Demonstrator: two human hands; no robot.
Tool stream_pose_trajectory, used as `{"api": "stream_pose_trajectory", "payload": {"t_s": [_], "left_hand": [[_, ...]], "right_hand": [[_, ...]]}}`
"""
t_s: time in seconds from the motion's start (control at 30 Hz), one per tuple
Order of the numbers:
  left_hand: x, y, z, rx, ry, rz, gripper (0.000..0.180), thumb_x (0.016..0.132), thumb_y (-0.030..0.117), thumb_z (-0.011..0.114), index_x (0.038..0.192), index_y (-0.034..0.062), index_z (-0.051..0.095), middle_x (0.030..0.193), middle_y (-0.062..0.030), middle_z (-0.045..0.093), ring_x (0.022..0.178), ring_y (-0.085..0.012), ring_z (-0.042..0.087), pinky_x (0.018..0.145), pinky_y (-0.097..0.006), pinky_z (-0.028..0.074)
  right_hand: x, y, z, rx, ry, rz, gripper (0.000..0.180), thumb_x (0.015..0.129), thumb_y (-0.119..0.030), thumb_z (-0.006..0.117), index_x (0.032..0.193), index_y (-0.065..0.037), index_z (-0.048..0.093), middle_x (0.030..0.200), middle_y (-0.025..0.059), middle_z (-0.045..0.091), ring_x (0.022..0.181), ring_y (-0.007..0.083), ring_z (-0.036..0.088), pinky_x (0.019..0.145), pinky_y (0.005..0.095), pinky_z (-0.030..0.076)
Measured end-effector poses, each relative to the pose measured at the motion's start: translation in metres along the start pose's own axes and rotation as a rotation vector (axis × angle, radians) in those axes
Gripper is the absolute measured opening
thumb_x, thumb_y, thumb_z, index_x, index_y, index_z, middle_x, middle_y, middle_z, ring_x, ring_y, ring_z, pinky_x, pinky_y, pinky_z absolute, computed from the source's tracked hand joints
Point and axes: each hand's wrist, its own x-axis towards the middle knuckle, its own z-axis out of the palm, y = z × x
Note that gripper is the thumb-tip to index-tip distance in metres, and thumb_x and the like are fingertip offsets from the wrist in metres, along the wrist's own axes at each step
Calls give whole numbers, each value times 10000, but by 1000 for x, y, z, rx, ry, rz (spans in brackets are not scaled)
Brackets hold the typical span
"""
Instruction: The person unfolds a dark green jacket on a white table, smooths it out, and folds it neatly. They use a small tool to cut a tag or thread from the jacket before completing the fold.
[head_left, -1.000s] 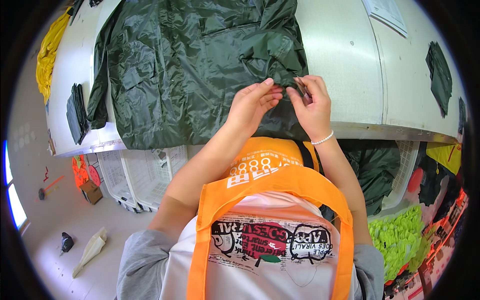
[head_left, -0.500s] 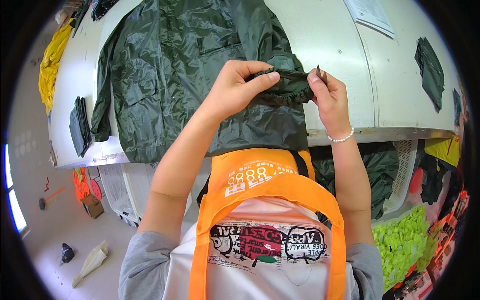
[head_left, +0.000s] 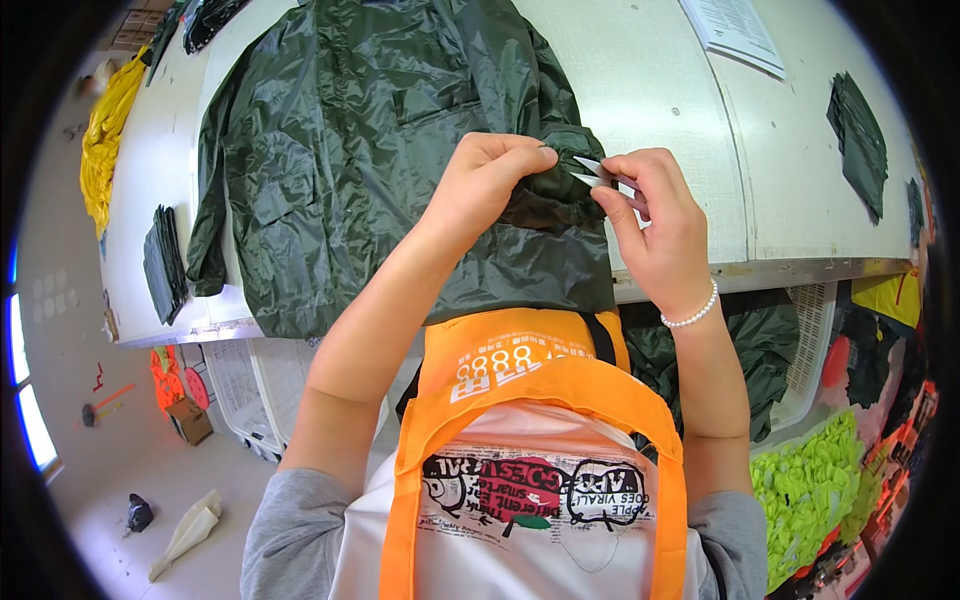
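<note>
A fold of the dark green jacket (head_left: 380,150) has been lifted off the white tabletop (head_left: 660,110) since a second ago and is pinched in the closed left hand (head_left: 490,185). Small metal snips (head_left: 592,172) are gripped in the right hand (head_left: 655,215), blades now touching the raised fabric, so trimming appears under way. The tabletop's near edge runs at six o'clock; bare surface lies at three o'clock, before a folded green piece (head_left: 860,140).

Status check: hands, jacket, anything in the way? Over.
Left hand pinching a bunched fold of the dark green jacket on the white table. Right hand holding small snips at that fold. Nothing between hands and jacket.
</note>
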Motion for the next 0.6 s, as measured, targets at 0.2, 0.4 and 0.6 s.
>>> {"api": "stream_pose_trajectory", "payload": {"t_s": [0.2, 0.4, 0.6], "left_hand": [[0, 2, 4, 22, -11, -2, 234, 842, 187, 560, 732, 0, 648, 692, 16, 599, 641, -55, 508, 609, -223, 386], [2, 3, 4, -21, -29, 2, 224, 846, 175, 549, 706, 12, 616, 708, 11, 594, 651, -64, 511, 619, -227, 392], [5, -2, 4, -79, -26, -24, 209, 866, 171, 534, 765, 12, 623, 742, 0, 612, 669, -75, 537, 651, -234, 421]], "right_hand": [[1, 3, 4, 122, 17, 21, 179, 833, -140, 684, 946, -46, 581, 878, 69, 569, 724, 205, 638, 620, 272, 513], [3, 6, 7, 225, 34, 28, 180, 821, -110, 692, 938, -28, 584, 890, 73, 577, 755, 186, 644, 654, 257, 540], [5, 5, 11, 216, 88, 22, 173, 804, -98, 709, 911, -27, 594, 873, 74, 584, 735, 185, 643, 630, 257, 537]]}}
